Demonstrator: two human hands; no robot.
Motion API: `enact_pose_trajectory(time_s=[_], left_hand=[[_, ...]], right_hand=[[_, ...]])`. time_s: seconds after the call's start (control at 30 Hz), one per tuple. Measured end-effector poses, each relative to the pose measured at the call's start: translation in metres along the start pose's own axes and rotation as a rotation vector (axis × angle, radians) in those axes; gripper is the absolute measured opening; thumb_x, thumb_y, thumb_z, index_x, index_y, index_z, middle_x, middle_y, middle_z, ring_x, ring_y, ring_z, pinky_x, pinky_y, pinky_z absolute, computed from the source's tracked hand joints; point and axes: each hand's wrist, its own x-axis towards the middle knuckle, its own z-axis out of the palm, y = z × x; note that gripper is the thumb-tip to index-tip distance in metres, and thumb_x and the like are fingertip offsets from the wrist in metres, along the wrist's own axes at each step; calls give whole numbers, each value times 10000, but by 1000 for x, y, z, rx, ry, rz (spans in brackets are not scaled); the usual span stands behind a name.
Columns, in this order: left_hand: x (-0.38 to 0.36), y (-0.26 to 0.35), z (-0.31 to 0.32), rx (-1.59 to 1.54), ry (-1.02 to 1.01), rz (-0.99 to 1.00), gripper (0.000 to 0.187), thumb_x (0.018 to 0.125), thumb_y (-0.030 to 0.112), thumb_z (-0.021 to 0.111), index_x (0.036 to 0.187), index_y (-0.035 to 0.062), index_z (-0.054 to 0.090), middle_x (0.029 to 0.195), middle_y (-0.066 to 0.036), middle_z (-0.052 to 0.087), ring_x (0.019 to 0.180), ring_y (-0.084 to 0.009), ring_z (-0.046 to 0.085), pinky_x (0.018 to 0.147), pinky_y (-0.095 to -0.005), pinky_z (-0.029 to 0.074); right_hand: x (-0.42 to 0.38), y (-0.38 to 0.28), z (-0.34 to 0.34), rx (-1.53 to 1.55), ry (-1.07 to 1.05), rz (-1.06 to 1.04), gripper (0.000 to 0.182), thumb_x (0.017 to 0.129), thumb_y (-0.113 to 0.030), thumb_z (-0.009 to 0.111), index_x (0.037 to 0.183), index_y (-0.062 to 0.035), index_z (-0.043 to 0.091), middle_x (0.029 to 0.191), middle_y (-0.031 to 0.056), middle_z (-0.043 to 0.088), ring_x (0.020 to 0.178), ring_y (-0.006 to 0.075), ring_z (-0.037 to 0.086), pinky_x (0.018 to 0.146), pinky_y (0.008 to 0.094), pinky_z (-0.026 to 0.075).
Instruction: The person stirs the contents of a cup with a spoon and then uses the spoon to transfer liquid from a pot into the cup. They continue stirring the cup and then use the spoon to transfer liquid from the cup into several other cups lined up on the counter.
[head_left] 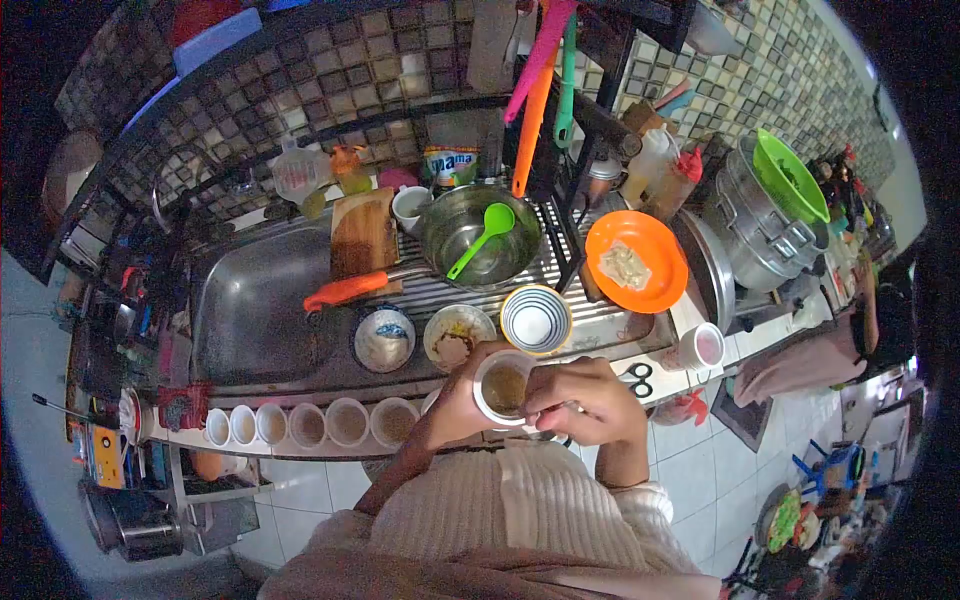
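Note:
My left hand [461, 402] is wrapped round a white cup [492, 415] with brownish contents, held over the counter's front edge. At the cup's right rim, my right hand [588, 402] has its fingers pinched together. A small shiny bit shows by those fingers, too small to name. Just behind the hands stand a bowl with brown and yellow contents [460, 330], a striped bowl [536, 320] and a bowl of white powder [385, 340]. Several similar cups [348, 423] line the counter edge on the left.
A steel sink [265, 300] lies at the left. Behind the bowls, a metal pot [435, 235] holds a green ladle [495, 222]. An orange plate [655, 285] with pale food, black-handled scissors [636, 379] and a white cup [702, 346] are at the right, before stacked steamer pots [755, 235].

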Motion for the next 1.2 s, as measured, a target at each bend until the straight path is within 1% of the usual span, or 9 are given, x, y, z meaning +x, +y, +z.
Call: enact_pose_trajectory(time_s=[0.1,0.23,0.33,0.43,0.57,0.73,0.83,1.0,1.2], left_hand=[[0,11,6,5,-12,-62,690,561,147,802,1112,54,397,1016,-106,539,931,-204,546,791,-333,434],[4,14,5,107,-62,-9,718,550,148,806,1122,53,383,1009,-103,545,935,-216,548,792,-336,432],[3,14,1,16,-56,4,735,526,148,817,1115,51,389,1036,-94,524,951,-206,533,803,-332,425],[1,7,0,8,-58,24,752,517,133,820,1126,57,386,1049,-78,506,972,-185,514,825,-322,415],[1,-6,-2,-27,-69,-133,770,514,120,822,1141,55,379,1063,-81,498,1009,-184,494,862,-318,393],[-1,11,5,-131,-2,-93,743,535,104,813,1137,47,381,1079,-84,491,1005,-165,485,863,-320,391],[0,2,6,-275,-4,-152,743,529,101,815,1134,49,386,1083,-82,487,1011,-163,481,859,-318,391],[-1,-4,4,-183,-48,-157,753,524,125,820,1136,58,387,1063,-76,486,1013,-173,478,874,-324,378],[7,2,-9,-215,-110,-215,744,535,89,810,1135,47,373,1081,-69,470,1046,-151,452,900,-301,354]], right_hand=[[1,-3,-4,44,-90,78,97,790,-140,573,779,-46,549,722,93,544,673,259,554,586,328,431],[4,4,1,-68,-48,-108,158,797,-183,591,741,-36,589,690,87,560,575,227,565,505,311,437],[1,6,-3,84,-217,-214,162,773,-179,621,739,-24,589,669,86,542,551,212,559,466,293,420],[4,-2,-12,39,-139,41,108,775,-179,587,770,-73,565,675,64,514,621,257,541,524,338,415],[5,7,-1,58,-80,-143,121,784,-163,581,735,-59,545,652,61,515,549,223,530,492,333,408],[8,11,-7,44,84,56,112,816,-113,549,737,-40,517,637,36,519,471,125,505,451,243,383],[14,17,4,97,138,-23,119,824,-114,541,748,-28,508,652,43,520,466,112,501,459,248,390],[20,14,-7,-79,38,-51,144,812,-148,552,760,-18,517,693,89,540,597,233,554,524,308,416],[21,16,-2,31,23,-50,138,821,-94,521,722,-1,495,602,69,544,528,170,550,459,281,417]])
